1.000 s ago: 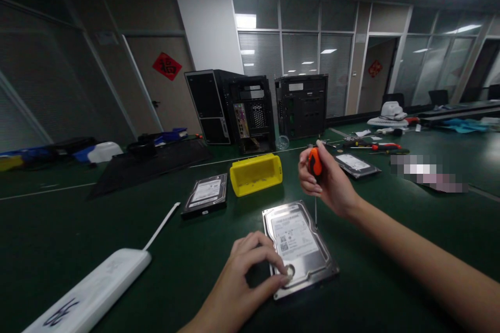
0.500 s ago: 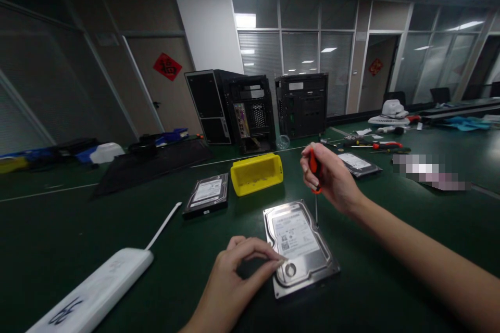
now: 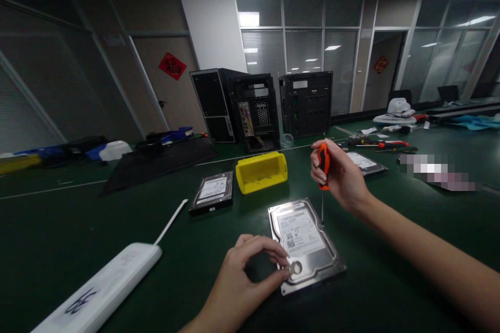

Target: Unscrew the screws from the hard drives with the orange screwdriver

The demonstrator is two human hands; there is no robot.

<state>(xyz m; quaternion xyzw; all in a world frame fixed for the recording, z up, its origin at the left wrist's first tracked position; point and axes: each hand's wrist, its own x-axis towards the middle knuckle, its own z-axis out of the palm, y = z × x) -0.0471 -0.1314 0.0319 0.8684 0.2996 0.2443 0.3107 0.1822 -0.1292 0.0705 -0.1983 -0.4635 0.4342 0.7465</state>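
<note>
Hard drive (image 3: pixel 304 250): lies flat, label up, on the green bench (image 3: pixel 175 291), nearer the person than the yellow bin (image 3: pixel 261 169).
Body: probably dense for its size, stiff metal without give.
Cover: shiny, likely slippery under fingertips; the insides are probably fragile if knocked.
Best hold: both long side edges, clear of the label.
Left hand (image 3: pixel 246 270): thumb and fingertips nearly meet beside the cover's round mark; I cannot tell whether they pinch anything.
Right hand (image 3: pixel 344 174): grips the orange-and-black screwdriver (image 3: pixel 324 164), its tip at the drive's right edge.
</note>
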